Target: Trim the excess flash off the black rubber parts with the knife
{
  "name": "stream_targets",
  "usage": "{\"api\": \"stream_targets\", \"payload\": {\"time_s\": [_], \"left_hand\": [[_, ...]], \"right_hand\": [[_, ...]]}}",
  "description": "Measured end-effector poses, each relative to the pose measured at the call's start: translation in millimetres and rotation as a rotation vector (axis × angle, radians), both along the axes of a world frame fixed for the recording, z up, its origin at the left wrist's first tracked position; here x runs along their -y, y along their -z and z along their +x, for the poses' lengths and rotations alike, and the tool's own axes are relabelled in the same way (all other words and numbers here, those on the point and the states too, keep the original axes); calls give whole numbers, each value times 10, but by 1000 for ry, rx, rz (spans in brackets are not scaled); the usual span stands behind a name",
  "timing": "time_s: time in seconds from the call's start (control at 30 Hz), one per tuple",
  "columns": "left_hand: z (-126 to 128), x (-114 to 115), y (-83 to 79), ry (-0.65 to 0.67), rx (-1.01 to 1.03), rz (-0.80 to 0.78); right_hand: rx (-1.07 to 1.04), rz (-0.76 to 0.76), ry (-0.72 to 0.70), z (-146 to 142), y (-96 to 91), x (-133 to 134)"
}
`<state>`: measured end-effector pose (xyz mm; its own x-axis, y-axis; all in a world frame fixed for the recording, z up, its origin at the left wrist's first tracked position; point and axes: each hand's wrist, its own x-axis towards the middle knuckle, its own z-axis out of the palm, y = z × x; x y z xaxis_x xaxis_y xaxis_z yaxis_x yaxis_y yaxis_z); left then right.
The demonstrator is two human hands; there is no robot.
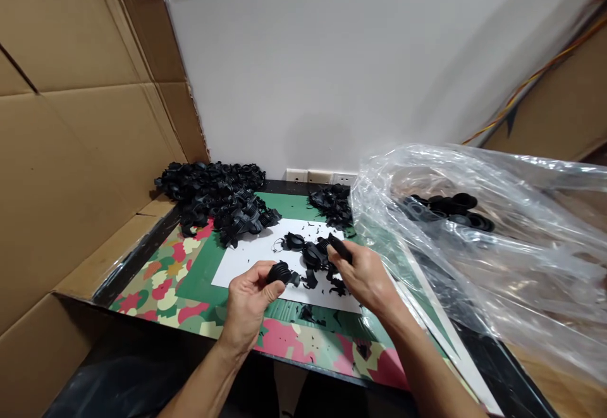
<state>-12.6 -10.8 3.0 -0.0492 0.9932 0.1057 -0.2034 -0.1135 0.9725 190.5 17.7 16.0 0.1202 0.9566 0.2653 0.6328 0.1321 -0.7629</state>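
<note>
Between the thumb and fingers of my left hand (251,295) is a black ribbed rubber bellows (279,272), held over the white sheet (227,272). My right hand (367,272) is closed round a dark elongated object (340,250); whether it is a tool handle or a rubber piece I cannot tell. Black rubber parts (313,255) lie on the sheet between my hands, with a rounded black part (294,241) just behind them. Small torn black scraps (310,279) are scattered about the sheet and the board's front edge.
A large heap of black ribbed parts (213,193) sits at the back left; a smaller scrap pile (332,203) lies near the sockets (320,177). On the right, a clear plastic bag (526,247) contains black rubber parts (450,209). A cardboard wall (90,133) stands left.
</note>
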Motion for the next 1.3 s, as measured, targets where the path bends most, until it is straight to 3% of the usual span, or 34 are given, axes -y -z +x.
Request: {"api": "stream_targets", "payload": {"time_s": [0.13,0.23,0.37,0.47,0.6,0.73,0.87,0.93,1.0,1.07,1.17,1.3], "left_hand": [[55,-11,-84,-50,336,-309],[106,-20,-133,-21,527,-512],[203,-17,-168,28,591,-684],[277,18,-184,18,580,-748],[301,76,-159,56,542,-658],[209,74,-111,187,284,-577],[121,10,-132,62,-30,-352],[115,-19,-160,114,-126,-286],[131,-40,-174,220,-157,-278],[151,-53,-167,247,-153,-280],[173,-43,-137,194,-199,-238],[209,115,-135,105,-439,-51]], "right_hand": [[-124,89,12,-136,124,142],[-260,146,-73,-259,126,256],[-314,330,-195,-453,113,374],[-292,441,-190,-580,152,396],[-342,495,-98,-646,229,373],[-439,427,-86,-567,246,351],[-524,329,-143,-476,201,341],[-528,311,-183,-465,174,337],[-500,321,-212,-479,153,337],[-427,340,-210,-515,141,348],[-258,346,-162,-592,139,369],[-166,308,-99,-601,130,274]]}}
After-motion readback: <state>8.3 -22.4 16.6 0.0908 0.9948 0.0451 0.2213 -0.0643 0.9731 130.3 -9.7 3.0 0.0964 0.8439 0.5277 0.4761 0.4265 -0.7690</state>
